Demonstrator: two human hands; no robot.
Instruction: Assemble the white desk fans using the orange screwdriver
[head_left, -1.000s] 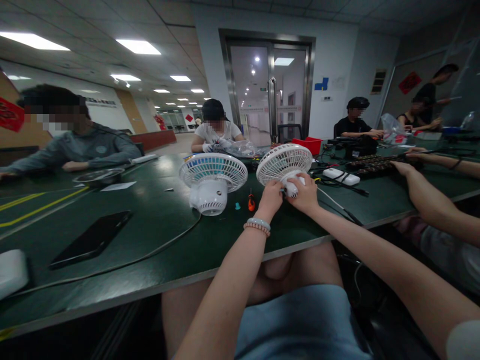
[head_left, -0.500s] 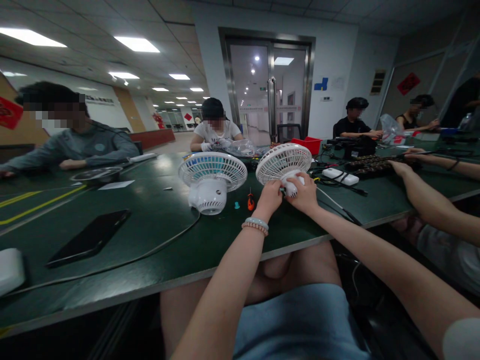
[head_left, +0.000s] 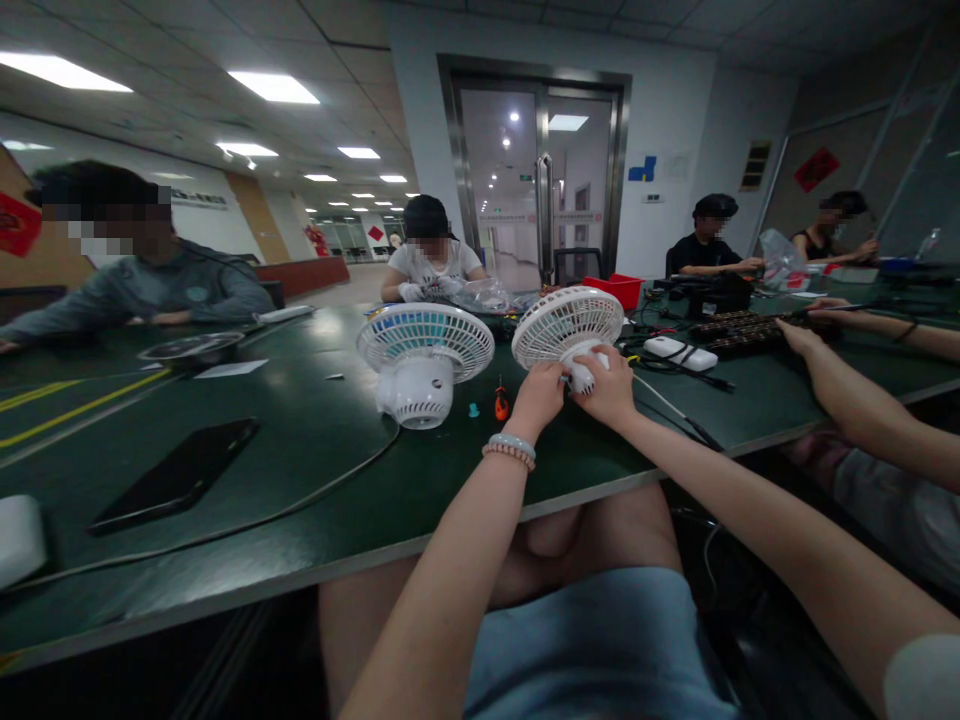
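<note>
A white electric fan (head_left: 574,318) stands on the table in front of me with its grille tilted up. My right hand (head_left: 607,388) is wrapped round the back of its motor housing. At the left side of that housing, the fingers of my left hand (head_left: 541,398) are pinched together; a tiny teal bit shows by the fingertips, too small to name. A second white fan (head_left: 417,392) rests to the left, untouched. Between the two fans lie a small teal plastic part (head_left: 473,410) and an orange-handled screwdriver (head_left: 502,404).
A black phone (head_left: 180,475) and a fan cord lie on the left of the green table (head_left: 315,420). To the right are a white power strip (head_left: 679,353) and another person's arms (head_left: 862,400). A red bin (head_left: 616,291) stands behind; several people sit around.
My hands and both fans hold nearly the same positions. The person at the far left has shifted an arm slightly.
</note>
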